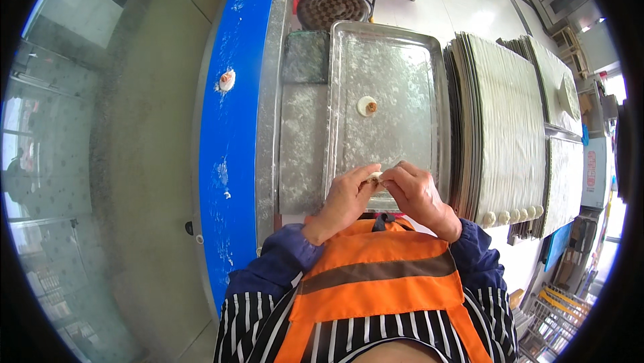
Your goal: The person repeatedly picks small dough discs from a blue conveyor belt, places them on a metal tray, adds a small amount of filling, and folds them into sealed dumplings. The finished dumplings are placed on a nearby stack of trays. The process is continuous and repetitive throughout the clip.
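Observation:
Over the near end of a flour-dusted metal tray (396, 138), my two hands meet around a small white dumpling (375, 177). The fingertips of my left hand (343, 200) pinch it from one side. Those of my right hand (417, 192) press its edge from the other, and fingers cover most of it. Farther up the tray lies a round dough wrapper (363, 106) with a lump of brownish filling (371, 107) on it.
To the left runs a blue conveyor belt (228, 131) carrying a filled wrapper (227, 80) and others farther up. At right stand stacked boards (503, 121), with several finished dumplings (513, 216) along the top one's near edge. A round checkered stool (334, 7) stands beyond the tray.

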`<state>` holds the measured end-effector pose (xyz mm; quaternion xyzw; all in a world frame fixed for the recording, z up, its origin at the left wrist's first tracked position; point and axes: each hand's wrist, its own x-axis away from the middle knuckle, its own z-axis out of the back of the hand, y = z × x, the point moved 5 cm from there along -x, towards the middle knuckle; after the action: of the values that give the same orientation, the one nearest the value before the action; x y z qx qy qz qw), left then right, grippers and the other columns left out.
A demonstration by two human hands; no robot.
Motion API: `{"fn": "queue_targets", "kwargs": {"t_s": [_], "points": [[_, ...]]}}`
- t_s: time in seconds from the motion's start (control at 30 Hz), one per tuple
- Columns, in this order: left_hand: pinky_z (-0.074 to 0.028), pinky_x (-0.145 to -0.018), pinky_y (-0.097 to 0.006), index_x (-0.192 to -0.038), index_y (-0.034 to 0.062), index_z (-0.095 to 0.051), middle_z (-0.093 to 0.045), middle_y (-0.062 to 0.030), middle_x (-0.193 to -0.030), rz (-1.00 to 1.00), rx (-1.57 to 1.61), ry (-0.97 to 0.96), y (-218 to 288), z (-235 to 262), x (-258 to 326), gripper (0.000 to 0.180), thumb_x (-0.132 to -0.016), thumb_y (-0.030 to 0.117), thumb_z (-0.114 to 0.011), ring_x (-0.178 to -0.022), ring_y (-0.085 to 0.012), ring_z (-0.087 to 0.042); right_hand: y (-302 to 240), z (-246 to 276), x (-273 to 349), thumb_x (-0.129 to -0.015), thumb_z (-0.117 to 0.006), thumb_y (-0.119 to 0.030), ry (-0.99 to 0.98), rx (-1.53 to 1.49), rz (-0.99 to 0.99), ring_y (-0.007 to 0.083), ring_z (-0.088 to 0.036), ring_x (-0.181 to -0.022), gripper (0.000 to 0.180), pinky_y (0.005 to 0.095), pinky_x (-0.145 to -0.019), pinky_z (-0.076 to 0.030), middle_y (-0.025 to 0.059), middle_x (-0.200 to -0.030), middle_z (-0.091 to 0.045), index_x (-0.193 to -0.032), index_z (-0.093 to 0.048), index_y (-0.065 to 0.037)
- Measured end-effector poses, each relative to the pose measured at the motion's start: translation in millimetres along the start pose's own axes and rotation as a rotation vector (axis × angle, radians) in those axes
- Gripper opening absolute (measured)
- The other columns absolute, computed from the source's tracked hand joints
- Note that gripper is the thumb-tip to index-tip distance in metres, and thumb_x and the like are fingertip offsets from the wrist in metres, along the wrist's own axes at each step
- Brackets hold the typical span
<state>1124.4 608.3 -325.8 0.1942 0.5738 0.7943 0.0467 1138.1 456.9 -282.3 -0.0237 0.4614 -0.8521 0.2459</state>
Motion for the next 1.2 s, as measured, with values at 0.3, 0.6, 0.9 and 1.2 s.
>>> {"fn": "queue_targets", "kwargs": {"t_s": [0.3,0.6,0.9,1.2], "points": [[-0.054,-0.083,-0.036,-0.133,-0.0008,-0.042,-0.065,-0.0219,-0.117,0.004,0.209,0.011,-15,0,-3,0.041,-0.094,0.002,-0.055,-0.102,-0.0310,-0.066,3,-7,-4,-0.084,-0.064,0.000,0.032,-0.055,-0.046,0.0361,-0.062,-0.070,0.011,0.0414,-0.058,-0.048,0.0162,-0.078,-0.060,-0.093,-0.058,-0.002],[-0.055,-0.076,-0.033,-0.137,0.0026,-0.037,-0.064,-0.0223,-0.122,-0.204,-0.240,0.029,2,11,-13,0.048,-0.093,-0.001,-0.054,-0.092,-0.0237,-0.070,9,-19,-18,-0.084,-0.063,0.000,-0.050,-0.027,-0.084,0.0363,-0.060,-0.066,0.009,0.0420,-0.057,-0.048,0.0147,-0.076,-0.059,-0.092,-0.058,-0.003],[-0.052,-0.084,-0.038,-0.138,0.0010,-0.038,-0.067,-0.0191,-0.114,-0.059,-0.146,0.088,6,21,-36,0.052,-0.090,0.000,-0.059,-0.106,-0.0352,-0.064,20,-13,-49,-0.082,-0.064,0.005,-0.093,-0.089,-0.088,0.0348,-0.063,-0.068,0.014,0.0396,-0.057,-0.050,0.0150,-0.078,-0.061,-0.092,-0.059,-0.002],[-0.052,-0.073,-0.033,-0.120,-0.0001,-0.058,-0.067,-0.0139,-0.102,0.232,-0.284,0.626,-104,200,-54,0.037,-0.091,0.021,-0.065,-0.087,-0.0211,-0.064,27,11,-60,-0.077,-0.065,0.008,-0.064,-0.083,-0.136,0.0253,-0.066,-0.067,0.019,0.0311,-0.058,-0.051,0.0139,-0.078,-0.064,-0.095,-0.061,0.001]]}}
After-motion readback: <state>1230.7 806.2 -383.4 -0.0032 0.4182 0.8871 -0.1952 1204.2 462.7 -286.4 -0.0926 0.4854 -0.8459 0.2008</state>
